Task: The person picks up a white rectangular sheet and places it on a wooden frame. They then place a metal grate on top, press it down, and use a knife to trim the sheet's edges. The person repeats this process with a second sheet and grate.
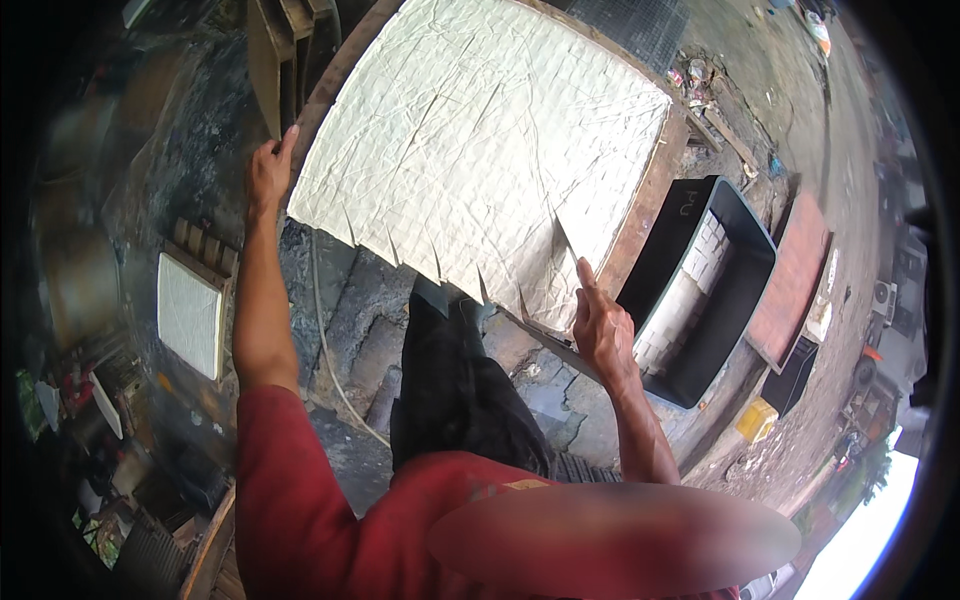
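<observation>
We see the left hand (268,172) gripping the far-left edge of the white scored slab (480,140) on its wooden tray (655,195); the right hand (600,325), fingers extended, touches the slab's near-right edge beside the dark tub (745,290).

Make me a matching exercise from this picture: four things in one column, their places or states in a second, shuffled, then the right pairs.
Things
1. left hand
2. right hand
3. black tub
4. white slab

Places or states
A. holds stacked white blocks, to the right of the frame
B. at the slab's near right corner, index finger raised
C. scored into a grid of squares, near edge jagged
D. gripping the slab's left corner

Pairs: 1-D, 2-B, 3-A, 4-C
</observation>
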### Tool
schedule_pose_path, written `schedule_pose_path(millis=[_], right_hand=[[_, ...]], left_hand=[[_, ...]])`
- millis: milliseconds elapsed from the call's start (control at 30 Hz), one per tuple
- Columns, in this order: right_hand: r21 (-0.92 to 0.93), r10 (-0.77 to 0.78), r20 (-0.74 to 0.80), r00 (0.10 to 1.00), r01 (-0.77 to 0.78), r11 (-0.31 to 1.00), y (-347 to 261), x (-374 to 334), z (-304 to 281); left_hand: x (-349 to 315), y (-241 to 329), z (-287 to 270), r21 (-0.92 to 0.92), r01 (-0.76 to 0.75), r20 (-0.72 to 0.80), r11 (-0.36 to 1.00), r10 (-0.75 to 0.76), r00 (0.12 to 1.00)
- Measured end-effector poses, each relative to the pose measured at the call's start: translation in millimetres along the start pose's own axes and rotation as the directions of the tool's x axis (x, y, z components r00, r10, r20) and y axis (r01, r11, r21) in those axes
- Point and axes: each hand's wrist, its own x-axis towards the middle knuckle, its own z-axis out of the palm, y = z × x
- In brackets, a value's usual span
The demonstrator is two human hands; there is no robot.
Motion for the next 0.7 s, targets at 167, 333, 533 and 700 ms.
schedule_pose_path(millis=[167, 333, 533, 700], right_hand=[[0.003, 0.062, 0.065, 0.996, -0.063, 0.998, 6, -25, -7], [-0.011, 0.119, 0.125, 0.985, -0.119, 0.993, 16, -68, -28], [-0.027, 0.272, 0.301, 0.914, -0.277, 0.96, 13, -83, -97], [0.217, 0.317, 0.166, 0.934, -0.348, 0.912, -22, 35, -90]], left_hand=[[2, 1, 0, 0.033, -0.009, 0.053, 0.999, 0.008, 0.999], [3, -2, 2, 0.048, -0.031, 0.025, 0.998, 0.03, 0.999], [2, -2, 2, 0.008, 0.004, 0.062, 1.0, -0.005, 0.998], [5, 0, -2, -0.119, -0.022, 0.108, 0.993, 0.035, 0.993]])
